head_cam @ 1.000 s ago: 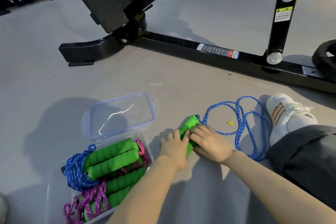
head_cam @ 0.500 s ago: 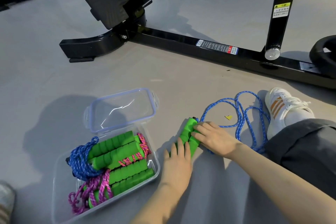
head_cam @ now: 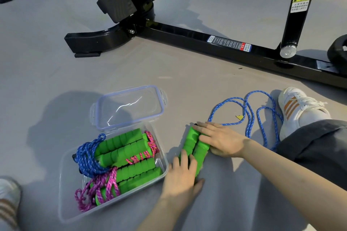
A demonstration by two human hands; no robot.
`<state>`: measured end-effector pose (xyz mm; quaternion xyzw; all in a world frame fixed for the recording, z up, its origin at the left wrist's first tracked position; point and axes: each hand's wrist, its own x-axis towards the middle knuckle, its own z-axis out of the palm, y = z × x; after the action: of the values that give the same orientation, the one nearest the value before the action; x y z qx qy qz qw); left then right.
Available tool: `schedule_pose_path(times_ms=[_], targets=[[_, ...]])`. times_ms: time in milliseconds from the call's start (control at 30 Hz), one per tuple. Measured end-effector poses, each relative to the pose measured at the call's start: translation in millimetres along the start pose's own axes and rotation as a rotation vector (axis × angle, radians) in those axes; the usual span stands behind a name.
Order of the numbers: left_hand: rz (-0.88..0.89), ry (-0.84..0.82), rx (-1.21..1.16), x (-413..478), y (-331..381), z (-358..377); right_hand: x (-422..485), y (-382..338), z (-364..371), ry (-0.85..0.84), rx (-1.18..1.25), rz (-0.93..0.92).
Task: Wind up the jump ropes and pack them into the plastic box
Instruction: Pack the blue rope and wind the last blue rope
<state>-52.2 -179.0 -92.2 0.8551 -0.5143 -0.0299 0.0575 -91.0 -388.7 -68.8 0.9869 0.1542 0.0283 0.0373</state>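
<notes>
Two green foam handles lie side by side on the grey floor, pressed flat by both hands. The left hand rests straight fingers on their near ends; the right hand lies flat and uncurled across their far ends. The loose blue rope trails toward two o'clock. At nine o'clock from the handles, the plastic box already holds two wound ropes, with its lid at its twelve o'clock. The foam looks light and squashy, the cord limp and tangle-prone. Gripping both handles together mid-length would likely give the firmest core for winding.
</notes>
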Motion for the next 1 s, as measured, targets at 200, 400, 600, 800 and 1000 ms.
schedule_pose_path(times_ms=[200,400,600,800,1000], targets=[[0.034,0.118,-0.004,-5.9,-1.0,7.6,4.2,-6.7,-4.3,-0.201,0.123,0.031],[0.131,0.120,0.014,-41.5,-3.7,13.9,-0.5,-32.7,-20.9,-0.425,0.003,-0.042],[0.235,0.100,-0.004,-71.7,-11.5,15.1,-18.4,-63.6,-32.1,-0.524,0.046,0.024],[0.382,0.078,0.069,-75.8,-19.0,8.4,-35.4,-77.9,-30.4,-0.466,0.111,0.105],[0.514,0.151,0.060,-90.3,-49.0,4.6,-57.3,-95.5,-18.4,-0.227,0.022,-0.008]])
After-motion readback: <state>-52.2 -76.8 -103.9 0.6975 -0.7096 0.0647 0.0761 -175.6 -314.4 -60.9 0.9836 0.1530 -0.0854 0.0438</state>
